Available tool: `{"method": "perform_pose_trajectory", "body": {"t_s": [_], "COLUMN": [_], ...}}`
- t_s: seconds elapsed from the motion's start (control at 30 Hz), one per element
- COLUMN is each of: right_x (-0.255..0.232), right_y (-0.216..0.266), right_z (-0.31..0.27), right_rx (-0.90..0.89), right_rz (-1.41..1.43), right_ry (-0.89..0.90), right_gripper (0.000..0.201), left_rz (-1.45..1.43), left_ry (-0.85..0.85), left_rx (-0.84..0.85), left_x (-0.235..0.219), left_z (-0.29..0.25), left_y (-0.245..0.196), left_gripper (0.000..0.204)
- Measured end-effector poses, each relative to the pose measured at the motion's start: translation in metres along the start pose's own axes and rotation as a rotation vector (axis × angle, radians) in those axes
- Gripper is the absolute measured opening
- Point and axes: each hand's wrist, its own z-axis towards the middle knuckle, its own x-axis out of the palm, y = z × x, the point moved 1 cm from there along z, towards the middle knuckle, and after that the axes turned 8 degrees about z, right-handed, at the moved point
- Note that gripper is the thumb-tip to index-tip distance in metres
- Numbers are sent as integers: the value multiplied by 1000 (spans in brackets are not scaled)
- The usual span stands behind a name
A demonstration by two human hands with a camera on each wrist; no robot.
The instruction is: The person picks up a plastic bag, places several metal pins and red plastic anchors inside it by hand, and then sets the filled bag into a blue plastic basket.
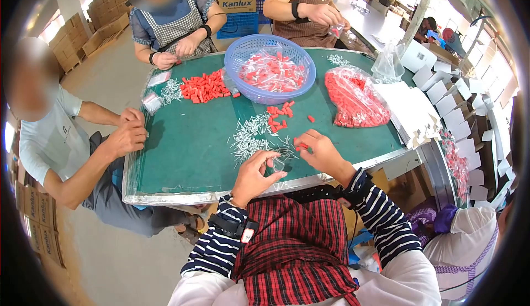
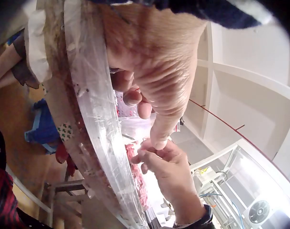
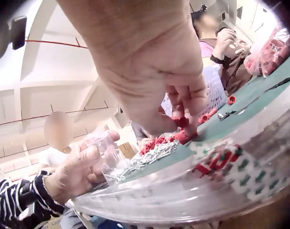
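At the near edge of the green table [image 1: 187,151], my left hand [image 1: 270,161] pinches a small clear plastic bag [image 1: 279,165] between thumb and fingers. The right wrist view shows that left hand [image 3: 83,167] holding the bag [image 3: 106,151] up above the rim. My right hand [image 1: 305,147] is just right of it, its fingers curled on a few red plastic pieces [image 1: 302,146]. In the right wrist view its fingertips [image 3: 187,119] pinch the red pieces [image 3: 183,136] down at the table top. A heap of small silver screws [image 1: 251,135] lies right in front of both hands.
More loose red pieces [image 1: 279,115] lie beyond the screws. Further back are a blue basket [image 1: 270,68] of filled bags and a large clear bag of red pieces [image 1: 353,99]. White cards [image 1: 411,112] are stacked at the right. Three other people sit around the table.
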Motion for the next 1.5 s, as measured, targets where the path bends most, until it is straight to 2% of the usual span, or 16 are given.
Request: {"method": "perform_pose_trajectory", "body": {"t_s": [0.13,0.2,0.3,0.43,0.5,0.53,0.6,0.7,0.8,0.87,0.93,1.07,1.27,1.37,1.43,1.5], "right_x": [-3,2,13,16,11,8,1,-5,0,2,0,-5,4,1,0,6], "right_y": [9,-9,-19,-18,-3,7,31,65,73,75,74,75,73,76,65,60], "right_z": [3,2,-2,-5,-4,-1,2,6,7,6,5,6,6,1,-6,-14], "right_rx": [-66,-146,-95,-151,-47,-50,-89,-124,-214,-187,-24,-11,-210,-229,22,69], "right_rz": [-69,-291,-368,-411,-219,-218,40,111,88,20,100,100,120,87,171,206], "right_ry": [-88,76,92,75,50,55,18,54,123,136,170,157,198,54,35,74], "right_gripper": [16,19,20,22,20,20,21,25,29,25,20,24,22,28,33,36], "left_rz": [1,1,-7,7,-9,-25,-17,-16,4,8,-3,11,8,24,11,-4], "left_ry": [11,15,6,7,-3,-12,-10,-9,10,-6,-12,-7,-23,-53,-93,-127], "left_rx": [-9,1,8,-9,-3,-3,-10,7,-26,-22,-27,-19,-24,-2,-13,-19], "left_x": [0,0,0,0,1,1,0,1,-1,-1,-2,0,-1,0,1,4], "left_z": [0,1,1,0,1,-1,0,1,1,0,0,0,-1,-1,-1,0], "left_y": [0,-1,0,-1,-1,0,1,-1,-2,-2,-5,-1,-2,-1,-1,1], "left_gripper": [43,43,43,44,43,43,43,42,44,44,44,42,40,44,42,40]}}
